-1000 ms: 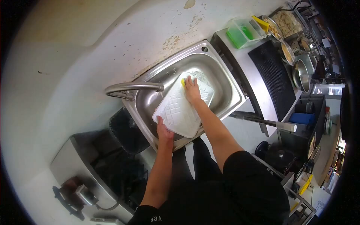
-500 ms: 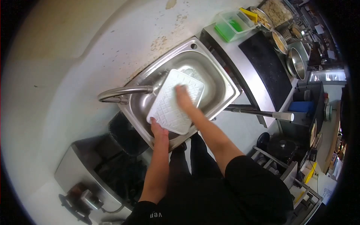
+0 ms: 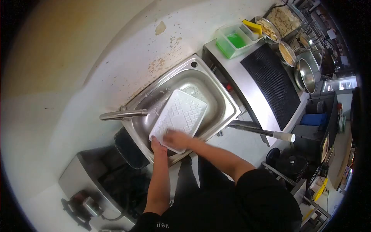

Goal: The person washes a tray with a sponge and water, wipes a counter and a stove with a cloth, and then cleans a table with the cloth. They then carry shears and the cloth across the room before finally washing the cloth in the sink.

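A white rectangular plastic tray [image 3: 184, 113] with a crisscross ridged surface lies tilted inside the stainless steel sink [image 3: 216, 87]. Its lower left corner is gripped by my left hand [image 3: 157, 145], thumb over the rim. My right hand [image 3: 176, 139], slightly blurred, presses on the tray's near end with curled fingers. Whatever those fingers hold, if anything, is hidden beneath them. Small suds or water drops show on the basin wall. From the sink's left edge a curved metal faucet [image 3: 123, 114] reaches over the basin.
Right of the sink, a steel counter carries a black ribbed mat [image 3: 270, 83] and a clear container with green liquid [image 3: 234, 40]. A yellow sponge [image 3: 252, 27] rests on its edge. Metal bowls [image 3: 305, 76] stand farther right. A white-ended pole [image 3: 284, 136] juts beside the sink.
My right hand has slid from the tray's middle toward its near end, close to my left hand. My left hand keeps its hold on the corner. The camera view has shifted slightly.
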Demonstrator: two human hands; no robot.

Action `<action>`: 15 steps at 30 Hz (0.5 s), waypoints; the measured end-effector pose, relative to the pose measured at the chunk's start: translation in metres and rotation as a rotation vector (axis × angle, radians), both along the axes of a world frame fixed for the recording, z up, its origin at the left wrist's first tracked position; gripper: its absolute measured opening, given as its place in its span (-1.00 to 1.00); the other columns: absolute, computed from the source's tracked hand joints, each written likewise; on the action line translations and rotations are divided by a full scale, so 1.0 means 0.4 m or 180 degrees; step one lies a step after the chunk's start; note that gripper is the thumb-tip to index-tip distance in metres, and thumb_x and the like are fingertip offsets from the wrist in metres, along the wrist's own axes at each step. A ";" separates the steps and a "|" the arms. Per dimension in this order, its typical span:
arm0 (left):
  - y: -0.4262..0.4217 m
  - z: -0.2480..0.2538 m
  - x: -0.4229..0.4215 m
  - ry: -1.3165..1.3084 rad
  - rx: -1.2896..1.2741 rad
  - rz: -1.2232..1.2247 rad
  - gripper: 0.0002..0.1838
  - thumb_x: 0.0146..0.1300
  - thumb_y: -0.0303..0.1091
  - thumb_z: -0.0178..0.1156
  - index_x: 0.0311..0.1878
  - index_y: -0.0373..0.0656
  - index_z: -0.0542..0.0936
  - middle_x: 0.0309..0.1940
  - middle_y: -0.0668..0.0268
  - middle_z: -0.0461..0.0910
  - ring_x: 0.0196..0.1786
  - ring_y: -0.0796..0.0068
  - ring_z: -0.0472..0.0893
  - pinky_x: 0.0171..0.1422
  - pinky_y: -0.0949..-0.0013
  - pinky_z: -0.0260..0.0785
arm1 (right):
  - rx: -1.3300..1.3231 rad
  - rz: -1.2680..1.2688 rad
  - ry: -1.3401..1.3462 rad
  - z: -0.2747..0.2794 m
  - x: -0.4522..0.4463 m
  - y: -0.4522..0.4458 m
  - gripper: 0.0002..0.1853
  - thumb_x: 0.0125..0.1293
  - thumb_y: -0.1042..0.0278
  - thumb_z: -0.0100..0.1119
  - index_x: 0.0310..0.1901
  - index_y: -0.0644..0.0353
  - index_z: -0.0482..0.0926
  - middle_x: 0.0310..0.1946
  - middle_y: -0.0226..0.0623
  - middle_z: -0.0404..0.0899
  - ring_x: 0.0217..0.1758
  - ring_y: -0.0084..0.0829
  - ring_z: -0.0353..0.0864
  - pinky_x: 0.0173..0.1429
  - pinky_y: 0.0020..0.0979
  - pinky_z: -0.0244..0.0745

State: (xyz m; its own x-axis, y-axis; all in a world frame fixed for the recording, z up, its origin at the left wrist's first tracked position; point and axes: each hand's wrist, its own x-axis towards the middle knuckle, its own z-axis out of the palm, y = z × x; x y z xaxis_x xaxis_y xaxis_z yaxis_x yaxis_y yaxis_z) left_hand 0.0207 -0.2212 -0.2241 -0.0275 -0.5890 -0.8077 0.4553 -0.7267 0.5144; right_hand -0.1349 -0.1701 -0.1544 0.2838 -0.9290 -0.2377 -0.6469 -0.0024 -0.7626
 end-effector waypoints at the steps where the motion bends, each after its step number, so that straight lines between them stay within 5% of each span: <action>1: -0.018 0.025 0.001 0.0006 -0.0016 -0.0013 -0.47 0.48 -0.08 -0.26 0.29 -0.31 0.30 0.23 0.06 0.41 0.20 0.01 0.46 0.29 -0.09 0.30 | -0.0279 -0.0026 0.0064 0.061 0.017 0.046 -0.57 0.33 0.06 -0.04 0.10 0.13 0.50 0.06 -0.11 0.52 0.18 -0.06 0.44 0.31 -0.16 0.28; 5: -0.081 0.094 0.020 0.0218 0.0137 -0.0085 -0.52 0.46 -0.18 -0.23 0.28 -0.31 0.31 0.20 0.02 0.43 0.20 -0.02 0.46 0.28 -0.12 0.31 | -0.0751 0.0646 0.0406 0.094 -0.189 0.073 -0.64 0.12 0.21 0.22 -0.01 0.03 0.57 -0.05 -0.25 0.58 0.09 -0.09 0.49 0.23 -0.19 0.35; 7: -0.121 0.091 0.052 0.0628 0.0183 -0.0229 -0.53 0.45 -0.20 -0.21 0.28 -0.32 0.30 0.21 0.01 0.42 0.22 -0.02 0.45 0.28 -0.13 0.32 | -0.0296 0.0447 0.0845 0.140 -0.325 0.039 -0.61 -0.02 0.28 0.30 -0.07 0.01 0.60 -0.14 -0.28 0.62 -0.03 -0.10 0.55 0.09 -0.19 0.43; 9: -0.127 0.150 0.026 0.0695 -0.0161 -0.0738 -0.50 0.45 -0.16 -0.15 0.29 -0.33 0.29 0.22 0.02 0.41 0.23 0.05 0.44 0.32 0.00 0.27 | -0.0740 0.0297 0.0784 0.212 -0.376 -0.015 -0.64 0.00 0.28 0.30 -0.08 -0.05 0.61 -0.24 -0.26 0.63 -0.15 -0.11 0.59 -0.07 -0.13 0.47; 12: -0.097 0.351 -0.058 -0.1983 -0.1498 -0.0658 -0.34 0.41 0.09 -0.07 0.30 -0.33 0.30 0.15 0.01 0.46 0.19 0.13 0.48 0.31 0.16 0.23 | -0.0533 0.0180 0.0026 0.299 -0.443 -0.117 -0.64 0.03 0.20 0.34 -0.07 -0.06 0.61 -0.24 -0.23 0.65 -0.19 -0.13 0.61 -0.13 -0.16 0.48; 13: -0.086 0.393 -0.047 -0.2049 -0.1476 -0.0739 -0.34 0.41 0.09 -0.07 0.30 -0.33 0.30 0.15 0.01 0.46 0.19 0.13 0.48 0.31 0.16 0.23 | -0.0422 0.0194 -0.0088 0.292 -0.456 -0.145 -0.64 0.03 0.17 0.37 -0.08 -0.04 0.62 -0.23 -0.23 0.65 -0.18 -0.14 0.62 -0.11 -0.18 0.48; 15: -0.065 0.448 -0.019 -0.2065 -0.2104 -0.2591 -0.35 0.40 0.11 -0.06 0.18 -0.36 0.44 0.08 0.09 0.54 0.15 0.29 0.50 0.23 0.29 0.27 | -0.0061 0.0056 -0.0082 0.352 -0.481 -0.186 -0.63 0.02 0.12 0.40 -0.12 0.02 0.64 -0.18 -0.25 0.66 -0.14 -0.16 0.62 -0.05 -0.23 0.49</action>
State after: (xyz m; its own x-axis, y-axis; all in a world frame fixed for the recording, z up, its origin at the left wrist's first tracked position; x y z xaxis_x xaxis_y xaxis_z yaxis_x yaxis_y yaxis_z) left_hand 0.0132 -0.2472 -0.0447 -0.2825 -0.8883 -0.3621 -0.4851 -0.1933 0.8528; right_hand -0.3271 -0.2446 -0.0136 0.3058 -0.9281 -0.2123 -0.6268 -0.0284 -0.7787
